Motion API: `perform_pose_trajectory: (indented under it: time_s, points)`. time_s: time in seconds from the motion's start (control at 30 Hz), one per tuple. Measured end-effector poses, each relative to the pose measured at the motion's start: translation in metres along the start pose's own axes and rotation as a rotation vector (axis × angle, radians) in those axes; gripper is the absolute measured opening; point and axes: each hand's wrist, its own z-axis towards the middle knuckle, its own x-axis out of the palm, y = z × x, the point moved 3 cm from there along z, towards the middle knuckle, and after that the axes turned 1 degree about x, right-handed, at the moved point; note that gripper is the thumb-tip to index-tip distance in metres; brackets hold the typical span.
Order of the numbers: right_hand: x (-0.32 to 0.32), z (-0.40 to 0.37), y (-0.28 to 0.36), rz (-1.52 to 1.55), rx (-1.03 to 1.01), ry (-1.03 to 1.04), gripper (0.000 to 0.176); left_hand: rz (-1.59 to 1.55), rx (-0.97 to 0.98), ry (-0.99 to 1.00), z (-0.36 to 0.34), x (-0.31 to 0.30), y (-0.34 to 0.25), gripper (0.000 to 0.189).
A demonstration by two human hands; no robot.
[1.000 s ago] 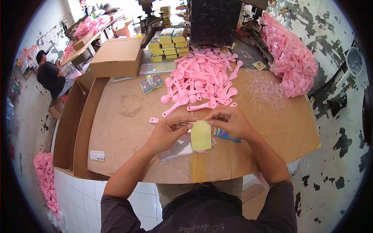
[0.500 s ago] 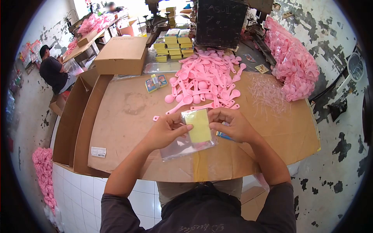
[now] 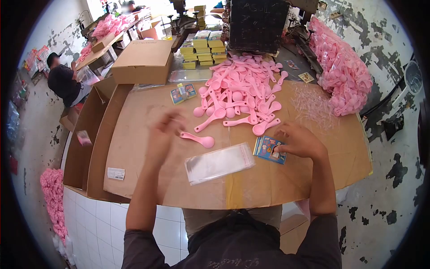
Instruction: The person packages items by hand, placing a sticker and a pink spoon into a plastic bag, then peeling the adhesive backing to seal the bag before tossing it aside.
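My left hand (image 3: 165, 131) is smeared by motion above the left part of the cardboard-covered table; its fingers do not show clearly. A pink measuring spoon (image 3: 197, 139) lies just right of it. My right hand (image 3: 299, 140) has its thumb on a small fanned stack of blue picture cards (image 3: 272, 150), the other fingers apart above them. Between the hands lie clear plastic bags (image 3: 219, 163), flat on the cardboard. A small blurred packet (image 3: 83, 138), pinkish, appears at the open cardboard box on the left, apart from my hand.
A heap of pink spoons (image 3: 242, 85) covers the table's back middle. Behind are a banded card bundle (image 3: 183, 93), card stacks (image 3: 204, 49), a closed carton (image 3: 142, 62) and a black box (image 3: 257, 27). Clear shreds (image 3: 313, 105) lie right. A person (image 3: 67, 83) is at far left.
The packet with the yellow card has left my hands, and a blurred packet now shows at the left box. My left hand moved left; my right hand moved right onto the cards.
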Motion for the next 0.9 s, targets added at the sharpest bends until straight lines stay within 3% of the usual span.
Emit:
perform_pose_trajectory:
  time_s: [0.07,0.1,0.2,0.23,0.33,0.47,0.57,0.63,0.73,0.77,0.83,0.9]
  points:
    - [0.004,0.003,-0.003,0.043,0.034,0.067,0.032,0.395,0.129,0.337,-0.015,0.047,-0.011,0.03]
    - [0.005,0.005,-0.006,0.082,0.065,0.089,0.03,0.533,0.111,0.4,-0.02,0.064,-0.018,0.029]
    - [0.007,0.009,-0.012,0.188,0.134,0.142,0.027,0.798,0.386,0.485,-0.027,0.09,-0.002,0.029]
    - [0.006,0.01,-0.013,0.215,0.137,0.151,0.027,0.788,0.449,0.471,-0.026,0.093,0.002,0.029]
    - [0.005,0.009,-0.017,0.199,0.075,0.074,0.024,0.758,0.353,0.509,-0.021,0.098,0.007,0.024]
    - [0.0,0.009,-0.005,0.292,-0.031,-0.141,0.022,0.547,0.045,0.468,-0.017,0.097,0.01,0.018]
    - [0.014,0.013,0.021,0.824,0.045,-0.021,0.022,0.488,-0.045,0.447,-0.018,0.092,0.015,0.014]
    - [0.028,0.018,0.036,0.593,-0.072,0.044,0.027,0.42,-0.11,0.442,-0.018,0.09,0.012,0.012]
    - [0.05,0.021,0.033,0.245,-0.249,-0.004,0.03,0.33,0.324,0.318,-0.013,0.081,0.013,0.011]
    - [0.056,0.022,0.03,0.129,-0.306,-0.044,0.031,0.159,0.176,0.326,-0.011,0.077,0.017,0.01]
    - [0.049,0.022,0.035,0.176,-0.248,-0.043,0.026,-0.183,-0.117,0.333,-0.007,0.072,0.023,0.011]
    - [0.045,0.022,0.035,0.282,-0.214,-0.113,0.025,-0.249,-0.185,0.374,-0.006,0.069,0.012,0.019]
